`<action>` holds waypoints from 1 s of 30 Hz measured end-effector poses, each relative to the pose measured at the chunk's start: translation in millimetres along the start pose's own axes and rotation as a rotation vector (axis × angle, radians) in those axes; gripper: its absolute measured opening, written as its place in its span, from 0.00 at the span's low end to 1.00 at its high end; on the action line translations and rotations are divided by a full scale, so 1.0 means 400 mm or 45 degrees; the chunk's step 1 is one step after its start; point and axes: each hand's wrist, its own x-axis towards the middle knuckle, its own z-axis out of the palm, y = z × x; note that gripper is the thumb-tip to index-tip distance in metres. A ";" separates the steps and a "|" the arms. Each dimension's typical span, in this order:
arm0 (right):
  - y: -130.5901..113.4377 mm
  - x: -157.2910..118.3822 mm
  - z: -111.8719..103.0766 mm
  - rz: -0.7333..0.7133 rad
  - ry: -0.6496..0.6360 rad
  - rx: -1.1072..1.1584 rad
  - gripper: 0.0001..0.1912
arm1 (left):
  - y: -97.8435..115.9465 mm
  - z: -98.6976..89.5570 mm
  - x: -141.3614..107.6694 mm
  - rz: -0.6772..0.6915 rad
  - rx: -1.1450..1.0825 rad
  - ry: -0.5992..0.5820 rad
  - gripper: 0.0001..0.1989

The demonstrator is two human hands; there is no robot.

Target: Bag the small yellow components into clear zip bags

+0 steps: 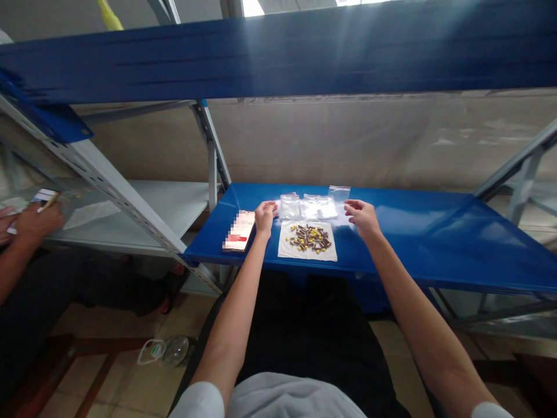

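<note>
At the far left of the frame, a co-worker's hands (47, 220) hold small items. Near centre, a phone (244, 227) lies on a blue shelf (418, 232), beside the wearer's left hand (265, 218), fingers curled. Then come clear bags (319, 207), lying flat; I see none plainly filled. Below them, brown and yellow pieces (310, 237) lie loose and mixed on a white cloth (285, 249). The right hand (364, 217) has bent fingers; I can't tell whether either hand grips anything.

Both hands (266, 217) (362, 217) reach forward, fingers loosely curled.
</note>
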 end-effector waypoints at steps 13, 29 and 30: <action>-0.163 -0.211 -0.027 -0.081 -0.730 0.069 0.17 | 0.183 0.100 -0.296 0.184 0.237 -0.338 0.24; -0.173 -0.243 -0.006 -0.207 -0.821 -0.056 0.14 | 0.149 0.025 -0.363 -0.058 0.083 -0.715 0.20; -0.174 -0.242 -0.007 -0.185 -0.794 -0.057 0.14 | 0.150 0.020 -0.359 -0.082 0.046 -0.713 0.21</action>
